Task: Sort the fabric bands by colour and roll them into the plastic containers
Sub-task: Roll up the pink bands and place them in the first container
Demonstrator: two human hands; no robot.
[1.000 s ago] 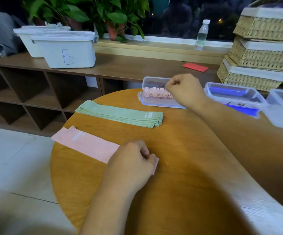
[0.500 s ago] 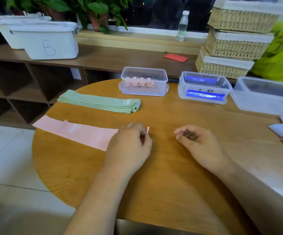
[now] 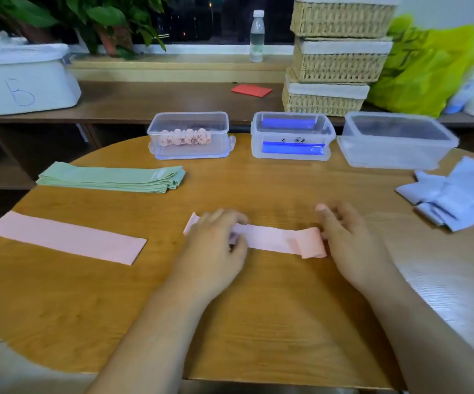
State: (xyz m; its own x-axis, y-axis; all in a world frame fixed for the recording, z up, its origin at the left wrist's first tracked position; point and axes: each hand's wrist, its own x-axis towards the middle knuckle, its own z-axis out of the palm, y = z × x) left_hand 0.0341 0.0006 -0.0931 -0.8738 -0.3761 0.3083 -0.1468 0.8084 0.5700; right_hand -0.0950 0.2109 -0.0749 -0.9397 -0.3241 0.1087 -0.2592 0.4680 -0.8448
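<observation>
A pale pink fabric band (image 3: pixel 269 237) lies stretched across the near middle of the round wooden table (image 3: pixel 258 322), between the two hands. The left hand (image 3: pixel 215 245) holds it near its left end, fingers curled over the cloth; a short tip of the band pokes out on the far-left side of that hand. The band's right end is turned over into a loose curl that lies against the fingers of the right hand (image 3: pixel 352 243). Motion blur keeps me from telling whether that hand pinches the curl or only touches it.

A second flat pink band (image 3: pixel 65 240) lies to the left, apart from the hands. Farther off are a stack of green bands (image 3: pixel 110 177) and three clear plastic containers: one with pink rolls (image 3: pixel 190 135), one with blue rolls (image 3: pixel 291 136), and one (image 3: pixel 395 139) whose contents cannot be made out. Pale blue bands (image 3: pixel 457 194) are cut off at the right edge.
</observation>
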